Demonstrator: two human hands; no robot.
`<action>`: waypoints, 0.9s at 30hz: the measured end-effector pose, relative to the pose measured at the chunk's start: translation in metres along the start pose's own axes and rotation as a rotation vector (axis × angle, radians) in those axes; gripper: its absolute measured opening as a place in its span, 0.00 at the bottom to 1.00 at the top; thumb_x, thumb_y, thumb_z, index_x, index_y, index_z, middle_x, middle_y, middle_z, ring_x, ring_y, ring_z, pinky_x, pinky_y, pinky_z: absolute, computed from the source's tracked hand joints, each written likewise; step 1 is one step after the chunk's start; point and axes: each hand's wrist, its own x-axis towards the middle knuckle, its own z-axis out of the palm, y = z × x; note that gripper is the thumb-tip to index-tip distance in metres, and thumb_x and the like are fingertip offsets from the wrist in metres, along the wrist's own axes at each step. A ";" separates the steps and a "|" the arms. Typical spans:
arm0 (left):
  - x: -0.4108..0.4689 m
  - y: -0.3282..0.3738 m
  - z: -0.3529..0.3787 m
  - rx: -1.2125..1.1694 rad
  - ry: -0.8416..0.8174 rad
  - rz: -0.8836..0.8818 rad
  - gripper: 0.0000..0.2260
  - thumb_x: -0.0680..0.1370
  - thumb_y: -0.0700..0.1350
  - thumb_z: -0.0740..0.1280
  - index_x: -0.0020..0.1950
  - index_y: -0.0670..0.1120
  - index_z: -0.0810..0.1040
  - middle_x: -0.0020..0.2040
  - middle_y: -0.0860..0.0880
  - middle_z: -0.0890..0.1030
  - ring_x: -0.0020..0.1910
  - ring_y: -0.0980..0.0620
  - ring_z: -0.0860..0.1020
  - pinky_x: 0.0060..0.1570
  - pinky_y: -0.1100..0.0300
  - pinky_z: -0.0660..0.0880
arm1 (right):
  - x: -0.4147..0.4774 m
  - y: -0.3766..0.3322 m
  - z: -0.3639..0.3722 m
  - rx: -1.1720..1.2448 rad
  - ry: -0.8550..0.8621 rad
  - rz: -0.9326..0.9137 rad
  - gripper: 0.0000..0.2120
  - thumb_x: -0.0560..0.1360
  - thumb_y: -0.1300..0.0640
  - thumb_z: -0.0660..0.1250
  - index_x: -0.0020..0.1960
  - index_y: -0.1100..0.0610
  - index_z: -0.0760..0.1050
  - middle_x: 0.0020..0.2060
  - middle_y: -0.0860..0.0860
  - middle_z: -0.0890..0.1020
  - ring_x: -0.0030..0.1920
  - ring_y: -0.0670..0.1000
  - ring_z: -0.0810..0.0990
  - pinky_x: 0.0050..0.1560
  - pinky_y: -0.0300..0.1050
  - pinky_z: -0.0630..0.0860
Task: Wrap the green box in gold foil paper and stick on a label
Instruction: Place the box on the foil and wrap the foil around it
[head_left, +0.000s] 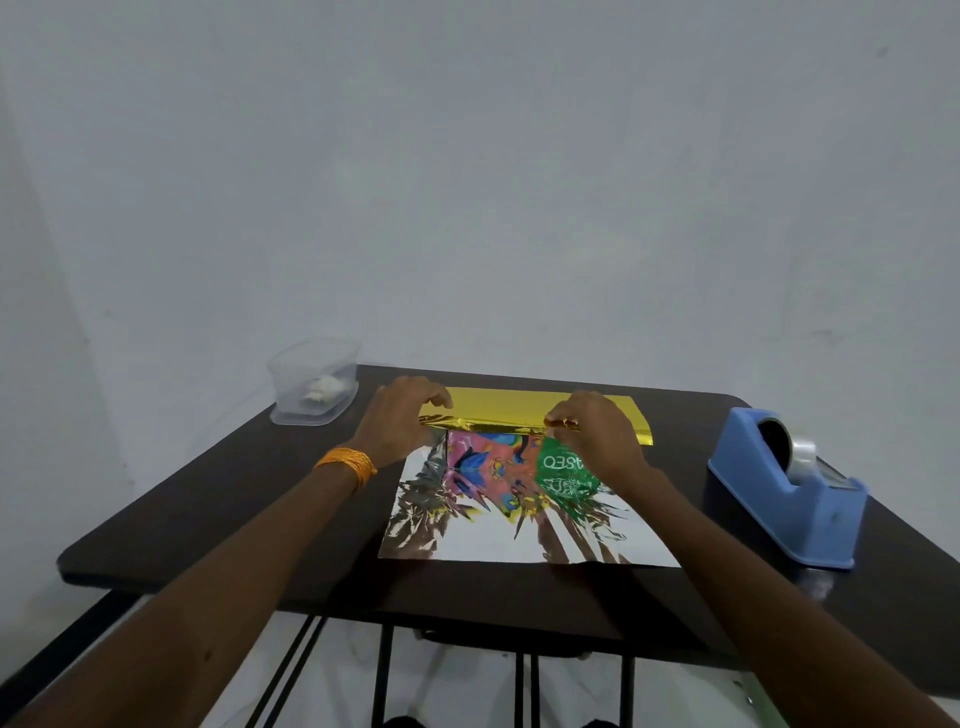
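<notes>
The green box (506, 460), printed in pink, blue and green, lies in the middle of the dark table on a sheet of gold foil paper (524, 535), whose silver side faces up toward me. The foil's far edge is folded over the top of the box, gold side showing (519, 408). My left hand (400, 415), with an orange band on its wrist, pinches that fold at its left end. My right hand (597, 431) pinches it at the right end, over the green part of the box.
A clear plastic tub (314, 379) with something white inside stands at the table's (208, 499) far left corner. A blue tape dispenser (784, 483) with a roll of clear tape sits at the right edge. A grey wall rises behind the table.
</notes>
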 end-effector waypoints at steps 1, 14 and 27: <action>0.001 0.000 -0.002 -0.015 0.013 -0.015 0.20 0.63 0.36 0.73 0.53 0.50 0.81 0.51 0.51 0.80 0.53 0.48 0.75 0.51 0.43 0.74 | 0.000 0.000 0.000 -0.001 0.003 -0.004 0.05 0.76 0.55 0.72 0.50 0.53 0.85 0.44 0.48 0.81 0.49 0.51 0.77 0.42 0.46 0.71; 0.031 0.084 0.054 0.290 -0.034 0.158 0.14 0.80 0.52 0.66 0.65 0.51 0.79 0.62 0.50 0.80 0.61 0.47 0.74 0.59 0.49 0.71 | -0.002 -0.002 0.002 -0.031 0.019 0.017 0.05 0.76 0.55 0.73 0.51 0.52 0.85 0.46 0.47 0.82 0.51 0.51 0.77 0.45 0.47 0.73; 0.034 0.080 0.064 0.142 -0.012 0.105 0.09 0.77 0.49 0.71 0.56 0.51 0.82 0.57 0.51 0.81 0.56 0.48 0.75 0.55 0.50 0.74 | 0.000 0.002 -0.018 -0.176 -0.121 -0.071 0.14 0.76 0.51 0.72 0.60 0.54 0.82 0.56 0.51 0.82 0.59 0.54 0.76 0.52 0.48 0.75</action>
